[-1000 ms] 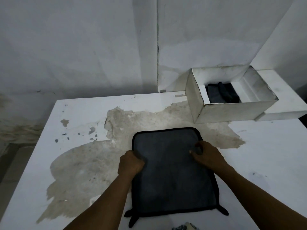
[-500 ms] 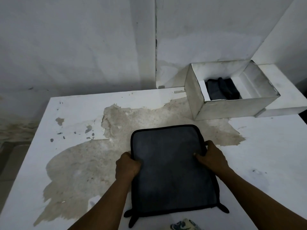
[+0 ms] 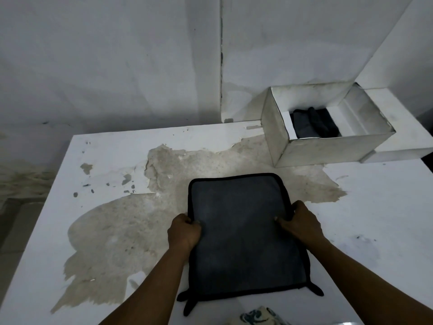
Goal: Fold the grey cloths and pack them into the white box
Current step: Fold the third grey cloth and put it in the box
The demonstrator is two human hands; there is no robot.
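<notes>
A grey cloth with black edging (image 3: 241, 233) lies flat on the white table (image 3: 379, 219), folded once, in front of me. My left hand (image 3: 184, 232) pinches its left edge about halfway along. On the opposite edge, my right hand (image 3: 301, 222) grips the cloth, fingers curled over the black border. The white box (image 3: 328, 150) stands open at the back right of the table. Inside it lies a folded grey cloth (image 3: 312, 126), partly hidden by the box's front wall.
A large patch of peeled, stained surface (image 3: 131, 233) covers the table's middle and left. A white block (image 3: 396, 141) sits right of the box. White walls rise close behind the table. A patterned item (image 3: 257, 317) shows at the bottom edge.
My right hand slid from on top of the cloth out to its right edge and took hold of it. My left hand stayed on the left edge.
</notes>
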